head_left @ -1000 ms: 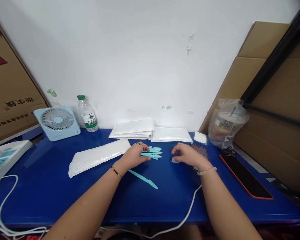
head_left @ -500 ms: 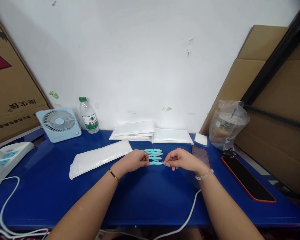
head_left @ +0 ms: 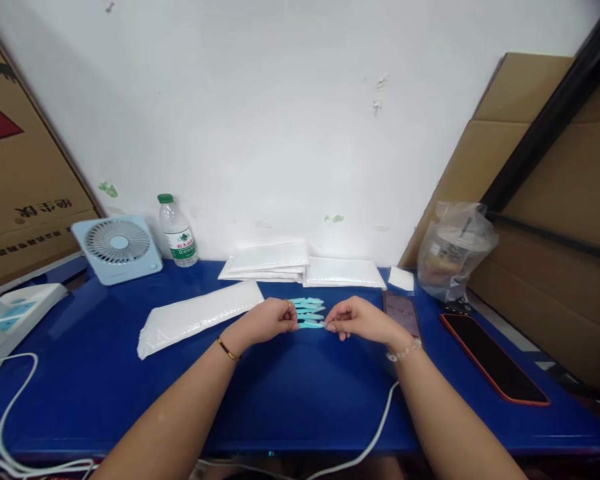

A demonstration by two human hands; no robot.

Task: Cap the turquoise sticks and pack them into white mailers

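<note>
At the middle of the table, my left hand [head_left: 275, 317] pinches the left end of a slim teal stick [head_left: 310, 325] that looks like an eyebrow razor. Opposite it, my right hand [head_left: 353, 319] has thumb and forefinger closed on a small translucent cap [head_left: 325, 325], which meets the stick's right end. Whether the cap sits over the tip or only touches it, I cannot tell. Just behind, several more teal razors [head_left: 310, 301] lie side by side on the blue table [head_left: 300, 400], their left ends partly hidden by my left hand.
White padded packets [head_left: 267, 257] are stacked along the wall, and a long white packet [head_left: 200, 317] lies left. A fan [head_left: 120, 247] and a water bottle [head_left: 179, 233] stand back left. Right are phones [head_left: 495, 360] and a bagged drink cup [head_left: 450, 257]. A white cable [head_left: 375, 440] crosses the front edge.
My right hand has shifted slightly left, bringing the translucent cap up against the end of the teal razor. My left hand has stayed in place.
</note>
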